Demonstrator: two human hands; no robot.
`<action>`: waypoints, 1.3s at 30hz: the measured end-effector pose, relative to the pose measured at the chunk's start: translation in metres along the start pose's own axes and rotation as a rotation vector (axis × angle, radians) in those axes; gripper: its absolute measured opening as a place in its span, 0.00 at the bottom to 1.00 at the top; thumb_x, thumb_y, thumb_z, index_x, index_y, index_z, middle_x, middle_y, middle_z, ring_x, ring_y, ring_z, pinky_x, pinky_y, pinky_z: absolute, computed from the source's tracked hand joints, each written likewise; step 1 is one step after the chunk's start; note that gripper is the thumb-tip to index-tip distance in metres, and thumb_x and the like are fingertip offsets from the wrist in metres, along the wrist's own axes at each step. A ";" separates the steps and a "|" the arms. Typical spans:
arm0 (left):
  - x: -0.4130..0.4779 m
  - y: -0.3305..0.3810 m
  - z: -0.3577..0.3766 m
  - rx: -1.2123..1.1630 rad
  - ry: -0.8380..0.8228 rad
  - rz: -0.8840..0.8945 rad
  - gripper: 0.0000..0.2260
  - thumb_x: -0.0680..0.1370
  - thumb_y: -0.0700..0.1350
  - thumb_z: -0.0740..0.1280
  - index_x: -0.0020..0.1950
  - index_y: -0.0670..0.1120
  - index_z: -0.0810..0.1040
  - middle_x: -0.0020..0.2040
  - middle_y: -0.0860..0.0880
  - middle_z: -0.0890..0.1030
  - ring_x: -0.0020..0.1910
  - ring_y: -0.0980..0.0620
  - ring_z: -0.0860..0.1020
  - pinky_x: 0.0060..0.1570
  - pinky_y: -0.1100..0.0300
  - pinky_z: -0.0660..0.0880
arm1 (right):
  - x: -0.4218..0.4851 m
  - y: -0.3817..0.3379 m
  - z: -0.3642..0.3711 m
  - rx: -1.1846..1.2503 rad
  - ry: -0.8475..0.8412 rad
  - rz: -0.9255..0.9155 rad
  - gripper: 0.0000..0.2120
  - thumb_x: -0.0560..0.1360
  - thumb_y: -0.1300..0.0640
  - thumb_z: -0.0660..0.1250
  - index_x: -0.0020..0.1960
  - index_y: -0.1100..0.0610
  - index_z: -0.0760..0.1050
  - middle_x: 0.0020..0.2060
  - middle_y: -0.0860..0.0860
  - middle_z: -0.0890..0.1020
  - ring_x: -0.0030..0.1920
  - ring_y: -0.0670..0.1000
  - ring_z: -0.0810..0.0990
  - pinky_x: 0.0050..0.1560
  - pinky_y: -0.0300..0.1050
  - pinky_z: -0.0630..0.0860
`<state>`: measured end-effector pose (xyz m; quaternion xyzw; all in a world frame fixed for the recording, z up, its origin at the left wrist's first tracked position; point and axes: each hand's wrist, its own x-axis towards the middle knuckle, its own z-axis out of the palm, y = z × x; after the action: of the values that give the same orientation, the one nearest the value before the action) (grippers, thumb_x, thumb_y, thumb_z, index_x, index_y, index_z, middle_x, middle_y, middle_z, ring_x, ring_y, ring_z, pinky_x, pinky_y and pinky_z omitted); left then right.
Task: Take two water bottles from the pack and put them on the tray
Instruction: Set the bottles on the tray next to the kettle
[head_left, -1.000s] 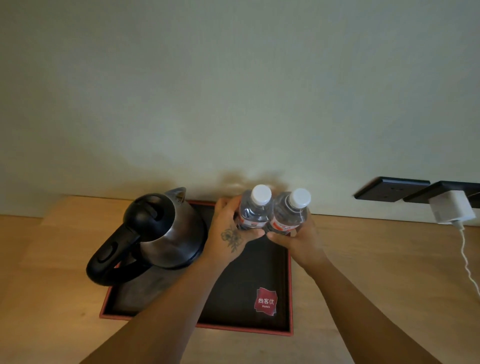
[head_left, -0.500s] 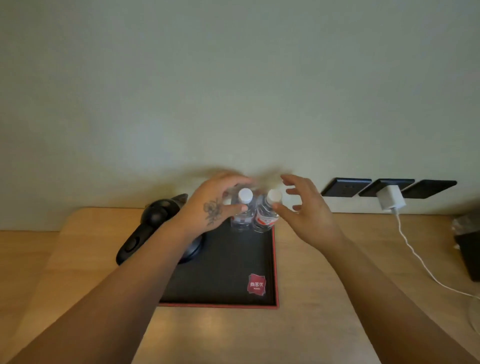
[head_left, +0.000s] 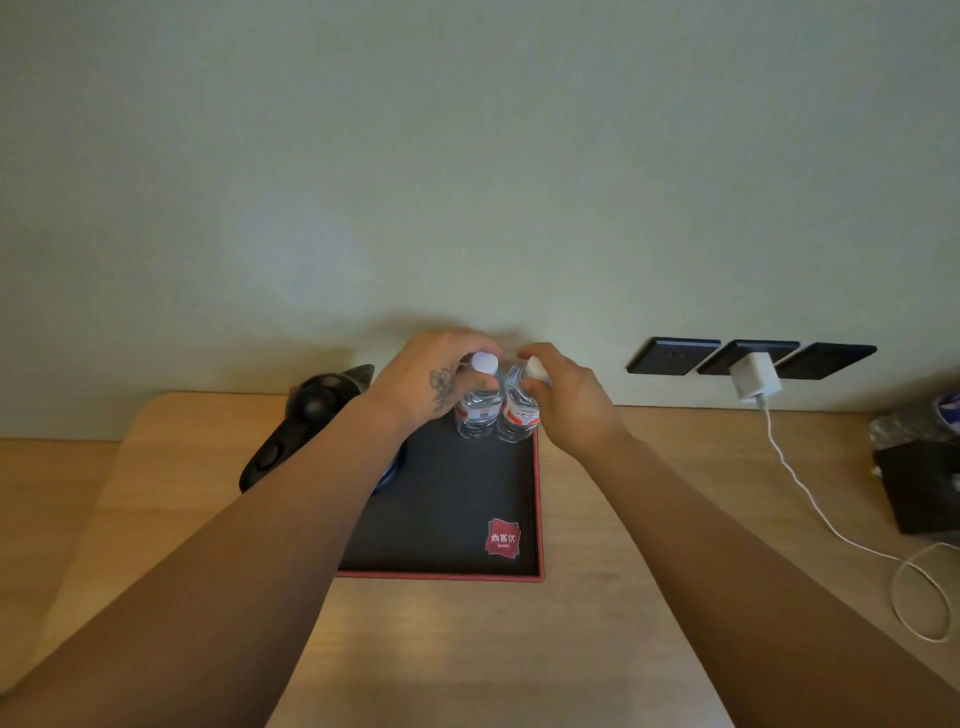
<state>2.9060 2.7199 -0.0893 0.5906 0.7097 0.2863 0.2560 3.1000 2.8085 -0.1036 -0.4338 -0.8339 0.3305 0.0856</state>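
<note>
Two small clear bottles with white caps and red-and-white labels are standing upright, touching side by side, in the far right corner of the tray (head_left: 457, 519). The left bottle (head_left: 477, 410) is showing its cap in full, while the right bottle (head_left: 519, 415) is having its cap partly hidden. The tray, black with a red rim and a red logo patch, is lying flat.

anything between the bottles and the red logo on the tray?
Nothing. In the head view, bare black tray floor runs from the two bottles to the red logo.
</note>
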 end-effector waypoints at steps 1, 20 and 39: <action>0.000 0.001 -0.001 -0.012 0.003 -0.017 0.14 0.79 0.43 0.79 0.64 0.45 0.86 0.57 0.46 0.88 0.57 0.43 0.84 0.62 0.43 0.80 | 0.000 0.000 0.000 0.003 0.005 0.008 0.15 0.84 0.58 0.65 0.69 0.50 0.73 0.57 0.59 0.83 0.53 0.61 0.82 0.51 0.51 0.80; -0.011 -0.002 0.009 0.048 0.198 -0.085 0.18 0.73 0.60 0.81 0.55 0.50 0.84 0.48 0.52 0.87 0.48 0.47 0.84 0.50 0.46 0.83 | 0.001 0.011 -0.002 0.147 0.008 -0.011 0.21 0.82 0.53 0.69 0.73 0.42 0.73 0.63 0.54 0.84 0.61 0.57 0.82 0.58 0.46 0.79; -0.018 -0.068 0.104 -0.243 0.086 -0.452 0.26 0.76 0.41 0.82 0.72 0.43 0.81 0.67 0.42 0.87 0.69 0.41 0.83 0.72 0.43 0.78 | 0.000 0.073 0.073 0.406 0.137 0.209 0.36 0.70 0.57 0.82 0.73 0.49 0.71 0.67 0.48 0.81 0.63 0.52 0.82 0.58 0.51 0.83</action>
<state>2.9350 2.7034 -0.2101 0.3692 0.7943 0.3298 0.3520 3.1172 2.8033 -0.2057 -0.5129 -0.6932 0.4682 0.1930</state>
